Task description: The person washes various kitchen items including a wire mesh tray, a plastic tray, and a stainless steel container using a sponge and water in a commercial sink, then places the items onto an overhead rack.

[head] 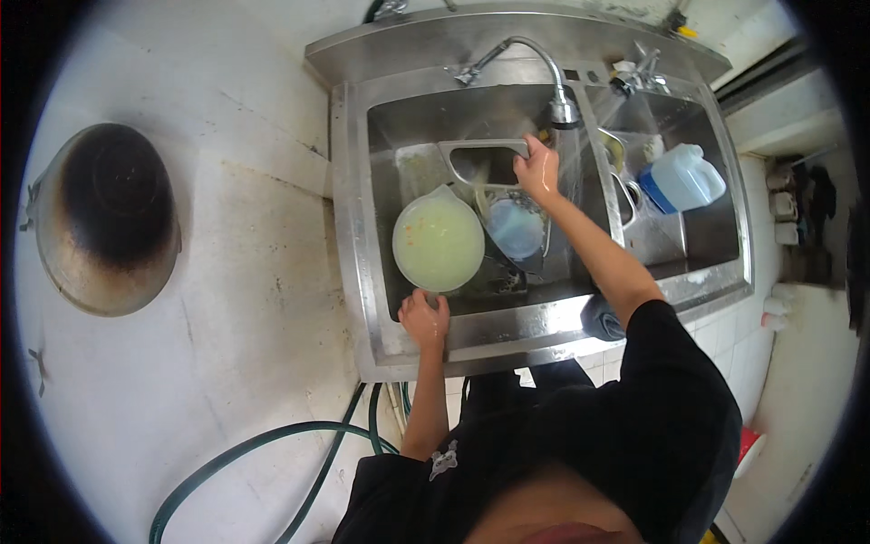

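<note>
My left hand (424, 317) is closed around the handle of a plastic jug (439, 239) with a pouring spout. Cloudy yellow-green liquid and small orange bits show in the jug, which is inside the left basin of the stainless steel sink (350, 204). With my right hand (539, 168) I grip the corner of a rectangular metal pan (481, 144), tilted beside the falling water. Below the pan lies a bluish, translucent round container (516, 228), partly covered by other items. Water runs from the flexible faucet (564, 112) just right of my right hand.
The right basin holds a white-and-blue plastic jerrycan (686, 178) under a second running tap (632, 81). A dark object (603, 318) rests on the sink's front edge. A pot with a blackened base (112, 217) hangs on the left wall, above a green hose (258, 442).
</note>
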